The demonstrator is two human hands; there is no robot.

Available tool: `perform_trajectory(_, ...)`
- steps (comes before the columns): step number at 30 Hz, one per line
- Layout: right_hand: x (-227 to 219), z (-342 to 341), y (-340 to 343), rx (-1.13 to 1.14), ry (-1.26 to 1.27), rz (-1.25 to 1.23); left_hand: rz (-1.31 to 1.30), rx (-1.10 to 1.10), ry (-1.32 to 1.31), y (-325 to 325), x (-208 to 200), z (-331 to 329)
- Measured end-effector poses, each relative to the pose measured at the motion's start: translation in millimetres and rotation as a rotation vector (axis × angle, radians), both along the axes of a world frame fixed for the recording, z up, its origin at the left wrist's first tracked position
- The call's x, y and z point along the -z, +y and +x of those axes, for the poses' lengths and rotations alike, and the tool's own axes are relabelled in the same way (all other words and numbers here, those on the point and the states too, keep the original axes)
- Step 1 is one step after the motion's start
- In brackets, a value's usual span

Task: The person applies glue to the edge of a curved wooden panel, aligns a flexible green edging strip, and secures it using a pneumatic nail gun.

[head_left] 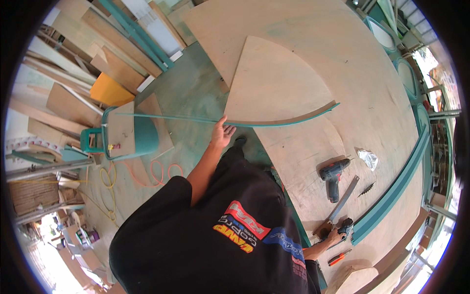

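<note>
Left hand point(223, 133): thumb and fingers are closed on a long, thin teal strip point(279, 124). Right hand point(334, 238): placed at a black power tool point(345, 227) on the worktable point(377, 108), fingers against the tool; whether the grip is fully closed cannot be told.

Containers: a teal tub point(147, 134) is located to the left of the left hand. A wooden board point(120, 130) covers most of its near face, and a small yellow item point(113, 146) rests against the board; the interior of the tub is hidden. A clear plastic bag point(368, 159) lies on the worktable, to the right of a cordless drill point(334, 172); its contents are too small to identify.

Position of the strip: it passes through the left hand and extends to both sides. The left section reaches across to the tub. The right section curves along the lower edge of a fan-shaped wooden panel point(274, 83), with its free end near the panel's right corner. The strip is well apart from the right hand.

Near the right hand: a metal square point(344, 198) with a wooden stock lies just beyond it, and an orange-handled tool point(339, 257) lies just beside it.
</note>
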State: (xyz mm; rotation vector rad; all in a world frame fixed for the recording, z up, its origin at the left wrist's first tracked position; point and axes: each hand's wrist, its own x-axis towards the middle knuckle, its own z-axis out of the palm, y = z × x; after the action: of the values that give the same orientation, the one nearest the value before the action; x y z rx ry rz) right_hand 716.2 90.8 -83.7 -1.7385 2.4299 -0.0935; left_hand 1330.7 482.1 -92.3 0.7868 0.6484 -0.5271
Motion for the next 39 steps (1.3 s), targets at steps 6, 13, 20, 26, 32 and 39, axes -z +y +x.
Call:
perform_trajectory(6, 1.8, -21.3, -6.6, -0.093, 0.011, -0.031, 0.041, 0.218, -0.008, 12.3, 24.5, 16.7)
perform_trajectory(13, -142.3, 110.9, 7.5, -0.203, -0.442, -0.183, 0.234, 0.151, -0.010, 12.4, 43.4, 11.7)
perform_trajectory(20, -407.8, 366.6, 139.5, -1.510, -1.276, -0.150, 0.174, 0.357, -0.002, 12.5, 29.2, 16.5)
perform_trajectory(26, -466.7, 459.6, 235.6, -1.849, -1.250, -0.451, 0.194, 0.370, 0.012, 24.3, 27.5, 21.0)
perform_trajectory(32, -486.0, 459.7, 243.2, -1.832, -1.332, -0.310, 0.111, 0.170, 0.036, 25.2, 40.0, 21.5)
perform_trajectory(39, -468.2, 489.6, 253.1, -1.771, -1.345, -0.520, 0.145, 0.176, 0.029, 76.0, 50.1, 11.5)
